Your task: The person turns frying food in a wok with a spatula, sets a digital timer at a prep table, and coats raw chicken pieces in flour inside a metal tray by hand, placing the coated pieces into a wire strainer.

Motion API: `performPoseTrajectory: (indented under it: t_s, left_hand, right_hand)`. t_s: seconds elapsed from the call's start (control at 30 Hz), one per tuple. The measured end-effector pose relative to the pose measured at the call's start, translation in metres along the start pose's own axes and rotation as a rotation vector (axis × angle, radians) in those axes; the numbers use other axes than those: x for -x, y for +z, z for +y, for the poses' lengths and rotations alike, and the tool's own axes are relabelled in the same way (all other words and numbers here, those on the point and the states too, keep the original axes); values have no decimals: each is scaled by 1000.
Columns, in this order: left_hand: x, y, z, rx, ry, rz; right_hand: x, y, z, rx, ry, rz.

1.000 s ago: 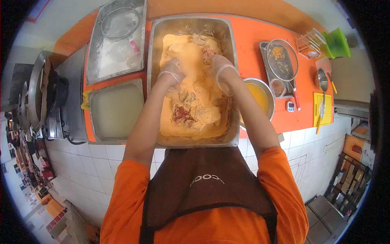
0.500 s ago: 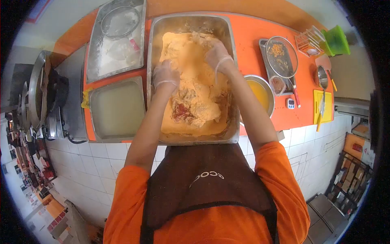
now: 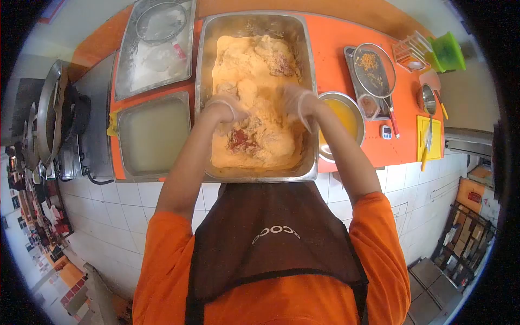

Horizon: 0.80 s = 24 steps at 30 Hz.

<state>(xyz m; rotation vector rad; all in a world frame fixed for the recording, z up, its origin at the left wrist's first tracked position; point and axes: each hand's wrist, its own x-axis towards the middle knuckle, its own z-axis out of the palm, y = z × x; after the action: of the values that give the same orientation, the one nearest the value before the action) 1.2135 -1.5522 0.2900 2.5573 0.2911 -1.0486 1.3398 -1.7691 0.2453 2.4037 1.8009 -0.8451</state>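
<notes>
A deep metal tray (image 3: 311, 135) holds orange-tinted breading flour (image 3: 233, 59) with coated lumps, which look like meat, in it. One coated piece (image 3: 244, 140) near the front shows a dark red patch; another coated piece (image 3: 281, 66) lies toward the back right. My left hand (image 3: 227, 107), in a clear plastic glove, dips into the flour just behind the front piece, its fingers partly buried. My right hand (image 3: 299, 104), gloved too, is over the flour by the tray's right wall and smeared by motion. Whether either hand grips a piece is hidden.
To the left are a tray of white flour with a sieve (image 3: 161, 23) and a pan of cloudy liquid (image 3: 154, 135). A bowl of yellow liquid (image 3: 342, 116) touches the right side. Farther right lie a strainer (image 3: 374, 70), a timer (image 3: 385, 131) and a yellow board (image 3: 428, 135).
My right hand has come down from the back right of the tray toward its middle. My left hand has shifted slightly forward and right, and the back right piece now shows.
</notes>
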Motion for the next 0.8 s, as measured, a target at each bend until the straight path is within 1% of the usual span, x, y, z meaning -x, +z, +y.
performPoseTrajectory:
  t_s: [0.03,0.07,0.1,0.17,0.2,0.3,0.37,0.4,0.47,0.5,0.53,0.6,0.63,0.7,0.73,0.77,0.8]
  left_hand:
    - [-11,10,-19,37,36,-18]
    - [-17,16,-30,74,74,-33]
    - [-9,12,-27,74,34,-7]
    - [17,2,-16,73,-46,42]
    - [19,10,-13,174,-78,102]
    - [-7,60,-21,449,-150,259]
    - [-43,104,-39,584,-164,321]
    - [-37,97,-34,738,-183,235]
    - [-12,84,-22,1044,-224,44]
    - [-15,89,-29,845,-8,170]
    - [-18,95,-40,634,202,289]
    - [-28,99,-64,525,367,366]
    - [-29,89,-68,641,326,336]
    - [-20,75,-64,700,145,310]
    - [14,40,-42,642,7,315]
    - [33,20,-29,580,-129,318]
    - [24,27,-37,448,-109,312]
  right_hand:
    - [0,-8,-2,163,2,18]
    - [11,-47,-20,348,65,-18]
    - [18,-68,-30,536,130,-52]
    - [17,-50,-34,-330,248,298]
    - [13,-38,-35,-765,294,464]
    - [-29,14,-46,-512,178,206]
    - [-34,6,-89,-493,354,42]
    - [-33,2,-102,-476,443,-34]
    - [-23,20,-99,-735,386,44]
    - [-19,26,-95,-860,353,86]
    - [-11,19,-95,-905,346,169]
    - [8,2,-97,-1002,341,330]
    - [15,-2,-97,-1055,276,378]
    - [26,-12,-98,-1161,142,485]
    - [35,-25,-108,-929,138,424]
    - [45,-39,-123,-699,134,363]
    - [50,-46,-132,-470,129,297]
